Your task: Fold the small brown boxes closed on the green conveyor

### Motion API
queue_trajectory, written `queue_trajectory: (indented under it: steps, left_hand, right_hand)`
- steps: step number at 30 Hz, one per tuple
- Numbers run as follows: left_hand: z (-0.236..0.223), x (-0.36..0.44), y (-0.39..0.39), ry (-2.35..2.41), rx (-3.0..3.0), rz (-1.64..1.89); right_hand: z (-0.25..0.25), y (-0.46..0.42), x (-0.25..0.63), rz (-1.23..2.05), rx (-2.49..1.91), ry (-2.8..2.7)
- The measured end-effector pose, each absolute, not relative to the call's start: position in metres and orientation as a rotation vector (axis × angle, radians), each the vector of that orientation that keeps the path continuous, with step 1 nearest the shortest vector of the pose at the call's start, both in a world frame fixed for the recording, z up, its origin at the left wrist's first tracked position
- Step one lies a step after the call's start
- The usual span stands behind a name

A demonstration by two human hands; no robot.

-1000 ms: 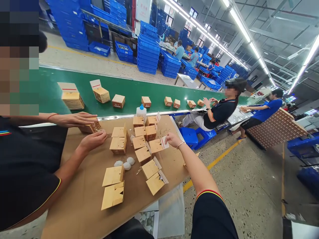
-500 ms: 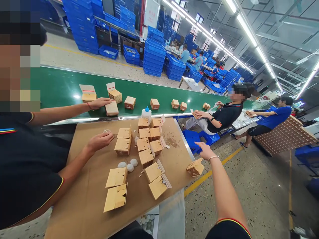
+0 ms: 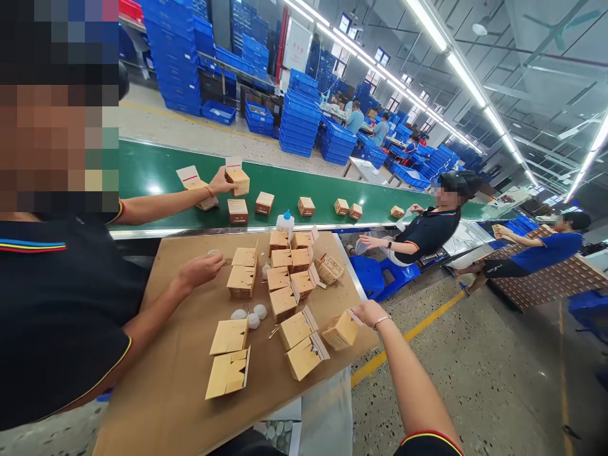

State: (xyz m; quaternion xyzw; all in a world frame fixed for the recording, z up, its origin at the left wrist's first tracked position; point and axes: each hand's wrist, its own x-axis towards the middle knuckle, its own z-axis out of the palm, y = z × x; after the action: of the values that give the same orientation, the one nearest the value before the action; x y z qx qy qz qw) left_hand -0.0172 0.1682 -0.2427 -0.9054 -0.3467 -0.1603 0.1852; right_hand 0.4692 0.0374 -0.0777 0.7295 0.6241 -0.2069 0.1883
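Note:
My right hand point(image 3: 372, 313) reaches in from the lower right, fingers closed on the raised flap of a small cardboard box point(image 3: 341, 330) at the table's right edge. My left hand is out of view. Left of that box stand two boxes with raised flaps, the nearer one point(image 3: 306, 358) beside the other. Behind it, a patterned brown box point(image 3: 331, 270) lies tilted on the table. More open boxes point(image 3: 284, 303) stand in a cluster at the middle, with others point(image 3: 228, 373) to the left. White rounded pieces point(image 3: 254, 320) lie between the groups.
Brown cardboard covers the table point(image 3: 166, 354). Beyond it runs a green conveyor point(image 3: 280, 183) carrying several boxes. A blue-capped bottle point(image 3: 285, 221) stands near its edge. At left, a co-worker's hand point(image 3: 222, 182) holds a box. Another co-worker point(image 3: 427, 221) sits beyond blue stools point(image 3: 368, 272).
My right hand has moved down and left onto the box flap, and the box has shifted left. A patterned box now lies at the table's far right. The left co-worker has moved to another box.

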Motion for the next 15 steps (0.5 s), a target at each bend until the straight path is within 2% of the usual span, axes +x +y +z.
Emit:
queue_trajectory:
  steps: [4, 8, 15]
  left_hand:
    - [-0.246, -0.014, 0.174, -0.931, -2.562, -0.419]
    - [-0.25, -0.014, 0.179, -0.923, -2.591, -0.419]
    - [-0.228, -0.018, 0.169, -0.999, -2.521, -0.465]
  right_hand:
    - [-0.095, 0.056, 0.433, -0.731, 2.095, 1.916]
    - [-0.108, 0.092, 0.432, -0.863, 2.236, 1.916]
    - [-0.156, 0.174, 0.447, -0.697, 2.489, 2.039]
